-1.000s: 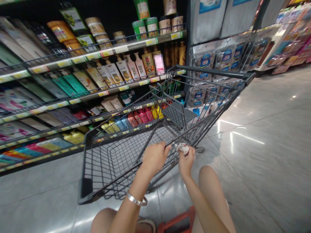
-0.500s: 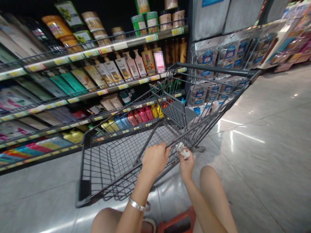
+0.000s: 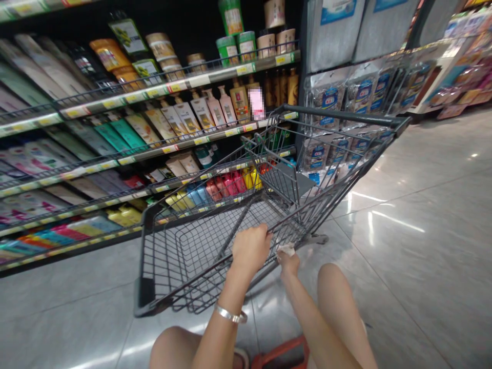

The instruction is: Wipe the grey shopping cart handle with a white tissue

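The shopping cart [image 3: 286, 177] stands before the shelves [image 3: 169, 148], likely stiff and sturdy, best steadied by its near top edge — the left hand [image 3: 251, 248] curls its grip round it there; the right hand [image 3: 290, 265] pinches a white wad [image 3: 286, 250], probably soft and light, beside the wires.

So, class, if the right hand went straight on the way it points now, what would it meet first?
Probably the shopping cart's near wire side, with the crumpled white cloth in the right hand leading; depth is unclear, so they may already touch.
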Motion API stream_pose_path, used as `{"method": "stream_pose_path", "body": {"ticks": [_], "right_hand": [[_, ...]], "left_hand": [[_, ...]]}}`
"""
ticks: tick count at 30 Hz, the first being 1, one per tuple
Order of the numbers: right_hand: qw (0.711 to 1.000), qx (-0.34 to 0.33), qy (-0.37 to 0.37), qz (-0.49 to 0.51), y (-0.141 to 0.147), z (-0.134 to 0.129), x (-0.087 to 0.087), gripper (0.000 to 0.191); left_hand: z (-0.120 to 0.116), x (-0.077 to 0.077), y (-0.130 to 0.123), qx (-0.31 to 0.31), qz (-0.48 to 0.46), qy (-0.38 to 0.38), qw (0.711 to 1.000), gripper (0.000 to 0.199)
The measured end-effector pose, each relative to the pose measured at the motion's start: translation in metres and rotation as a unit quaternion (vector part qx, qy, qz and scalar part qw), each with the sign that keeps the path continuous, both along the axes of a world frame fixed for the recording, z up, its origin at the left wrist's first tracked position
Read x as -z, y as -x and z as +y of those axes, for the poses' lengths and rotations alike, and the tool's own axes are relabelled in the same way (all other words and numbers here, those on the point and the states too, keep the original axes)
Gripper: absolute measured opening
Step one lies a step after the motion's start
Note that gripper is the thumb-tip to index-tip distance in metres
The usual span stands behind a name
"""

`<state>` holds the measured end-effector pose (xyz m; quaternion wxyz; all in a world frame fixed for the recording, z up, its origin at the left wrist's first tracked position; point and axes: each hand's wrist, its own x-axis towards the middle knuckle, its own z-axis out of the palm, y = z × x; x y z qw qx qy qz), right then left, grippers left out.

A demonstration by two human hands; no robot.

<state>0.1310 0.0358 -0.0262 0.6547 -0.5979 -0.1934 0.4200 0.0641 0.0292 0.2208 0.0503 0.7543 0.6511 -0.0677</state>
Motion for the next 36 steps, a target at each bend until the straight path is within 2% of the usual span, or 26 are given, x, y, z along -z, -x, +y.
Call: {"method": "stream_pose_path", "body": {"ticks": [5, 9, 14, 19, 23, 25, 28, 33, 36], "right_hand": [[0.994, -0.007, 0.051, 0.100, -0.013, 0.007, -0.029, 0.017], [0.988, -0.029, 0.048, 0.147, -0.027, 0.012, -0.053, 0.013], [0.981, -0.029, 0.016, 0.189, -0.038, 0.002, -0.073, 0.019], [0.988, 0.058, -0.090, 0.112, -0.055, 0.007, -0.103, 0.030], [0.989, 0.114, -0.091, -0.026, -0.068, 0.021, -0.125, 0.028], [0.986, 0.114, -0.079, -0.093, -0.069, 0.022, -0.126, 0.028], [0.981, 0.103, -0.078, -0.143, -0.066, 0.017, -0.113, 0.034], [0.990, 0.068, -0.053, -0.108, -0.057, 0.009, -0.079, 0.033], [0.991, 0.063, -0.051, -0.110, -0.055, 0.008, -0.069, 0.032]], "left_hand": [[-0.001, 0.002, 0.001, 0.009, -0.004, -0.012, 1.000, 0.027], [-0.002, 0.003, 0.002, 0.014, -0.008, -0.015, 1.000, 0.027], [-0.005, 0.002, 0.002, 0.012, -0.011, -0.019, 1.000, 0.027], [-0.007, 0.002, 0.002, 0.011, -0.011, -0.015, 1.000, 0.026], [-0.008, 0.001, 0.002, 0.009, -0.006, -0.007, 1.000, 0.028], [-0.009, 0.000, 0.001, 0.006, -0.004, -0.004, 1.000, 0.030], [-0.010, 0.000, 0.000, 0.008, -0.004, -0.001, 1.000, 0.032], [-0.010, 0.002, 0.001, 0.008, -0.002, -0.002, 1.000, 0.028], [-0.009, 0.004, 0.003, 0.004, -0.008, 0.000, 1.000, 0.022]]}}
